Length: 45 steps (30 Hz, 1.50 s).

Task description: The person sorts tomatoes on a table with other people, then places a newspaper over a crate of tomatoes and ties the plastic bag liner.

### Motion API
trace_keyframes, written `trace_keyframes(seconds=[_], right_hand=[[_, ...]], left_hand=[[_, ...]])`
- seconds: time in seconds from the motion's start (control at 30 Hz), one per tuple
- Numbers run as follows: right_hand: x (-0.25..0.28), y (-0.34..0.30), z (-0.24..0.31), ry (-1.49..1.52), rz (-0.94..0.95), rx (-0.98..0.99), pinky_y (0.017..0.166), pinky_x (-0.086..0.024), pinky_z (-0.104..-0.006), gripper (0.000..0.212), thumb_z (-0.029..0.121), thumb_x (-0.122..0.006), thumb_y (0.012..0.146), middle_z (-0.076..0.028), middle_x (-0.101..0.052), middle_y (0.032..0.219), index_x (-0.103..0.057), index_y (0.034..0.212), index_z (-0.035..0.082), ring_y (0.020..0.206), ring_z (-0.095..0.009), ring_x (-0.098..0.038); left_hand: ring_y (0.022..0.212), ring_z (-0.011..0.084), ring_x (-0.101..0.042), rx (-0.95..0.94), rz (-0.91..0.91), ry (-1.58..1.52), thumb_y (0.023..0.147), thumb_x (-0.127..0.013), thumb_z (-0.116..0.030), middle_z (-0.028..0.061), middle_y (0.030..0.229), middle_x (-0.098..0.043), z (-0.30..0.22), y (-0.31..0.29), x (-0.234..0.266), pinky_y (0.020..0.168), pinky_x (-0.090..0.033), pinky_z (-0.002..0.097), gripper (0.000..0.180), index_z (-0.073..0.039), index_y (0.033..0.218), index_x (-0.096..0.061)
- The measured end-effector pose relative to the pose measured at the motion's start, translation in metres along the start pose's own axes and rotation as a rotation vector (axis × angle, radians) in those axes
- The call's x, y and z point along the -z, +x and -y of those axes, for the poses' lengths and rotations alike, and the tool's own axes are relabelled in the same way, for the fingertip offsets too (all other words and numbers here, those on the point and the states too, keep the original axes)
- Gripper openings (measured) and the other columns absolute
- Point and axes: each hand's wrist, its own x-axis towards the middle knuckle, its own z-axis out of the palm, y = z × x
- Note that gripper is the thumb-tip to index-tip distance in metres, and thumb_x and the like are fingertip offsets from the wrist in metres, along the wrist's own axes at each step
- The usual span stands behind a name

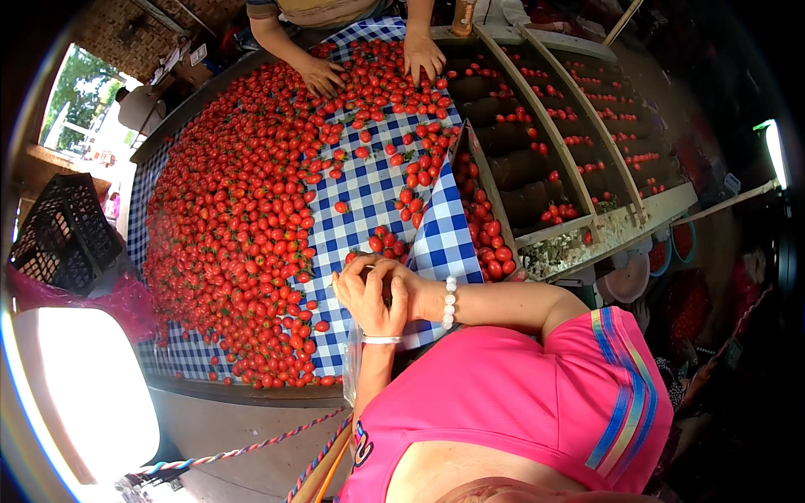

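My left hand (pixel 377 312), with a white band at the wrist, is held close over the near edge of the checked cloth (pixel 352 197). Against it lies my right hand (pixel 412 292), wearing a white bead bracelet (pixel 450 302). The fingers of both hands are curled and overlap; whatever is between them, if anything, is hidden. Just beyond my fingers sits a small cluster of red cherry tomatoes (pixel 386 243). A large heap of the same tomatoes (pixel 239 214) covers the cloth to the left.
Across the table another person's hands (pixel 423 57) rest among tomatoes. To the right, a slatted sorting frame (pixel 553 126) carries scattered tomatoes over dark rollers. A black crate (pixel 63 235) stands at far left. Twisted cords (pixel 260 444) run below the table edge.
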Motion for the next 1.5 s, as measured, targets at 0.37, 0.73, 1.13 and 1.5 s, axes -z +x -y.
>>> trace_keyframes(seconds=[0.37, 0.73, 1.13, 1.5], right_hand=[[-0.077, -0.221, 0.035, -0.215, -0.103, 0.602, 0.062, -0.055, -0.0357, 0.026, 0.036, -0.064, 0.087, -0.009, -0.059, 0.106, -0.061, 0.097, 0.012, 0.091, -0.025, -0.059], [0.082, -0.580, 0.020, -1.966, -2.104, -0.079, 0.086, -0.048, -0.0435, 0.038, 0.036, -0.057, 0.090, -0.019, -0.062, 0.113, -0.061, 0.114, 0.007, 0.104, -0.028, -0.060], [-0.068, -0.012, 0.098, -2.869, 0.240, 0.386, 0.093, -0.039, -0.0477, 0.035, 0.025, -0.071, 0.073, -0.005, -0.058, 0.114, -0.067, 0.107, 0.018, 0.116, -0.028, -0.049], [-0.090, 0.001, 0.229, -3.079, 0.242, -0.622, 0.090, -0.036, -0.0500, 0.028, 0.027, -0.075, 0.056, -0.005, -0.050, 0.109, -0.068, 0.081, 0.016, 0.114, -0.027, -0.041]], left_hand=[[0.102, 0.0400, -0.054, 0.317, 0.372, 0.070, 0.093, -0.052, -0.026, 0.0225, 0.110, -0.056, 0.027, -0.040, -0.040, 0.089, -0.042, 0.0453, 0.037, 0.000, 0.120, -0.056], [0.093, 0.0392, -0.058, 0.089, 0.512, -0.054, 0.080, -0.066, -0.014, 0.0199, 0.105, -0.055, 0.013, -0.044, -0.048, 0.075, -0.051, 0.0441, 0.046, 0.002, 0.120, -0.050], [0.084, 0.0381, -0.060, 0.023, 0.571, -0.017, 0.077, -0.065, -0.011, 0.0193, 0.096, -0.056, 0.028, -0.037, -0.040, 0.067, -0.052, 0.0436, 0.040, 0.001, 0.113, -0.051], [0.080, 0.0366, -0.060, 0.132, 0.490, -0.200, 0.078, -0.065, -0.011, 0.0163, 0.092, -0.057, 0.027, -0.027, -0.026, 0.067, -0.050, 0.0421, 0.034, -0.003, 0.109, -0.055]])
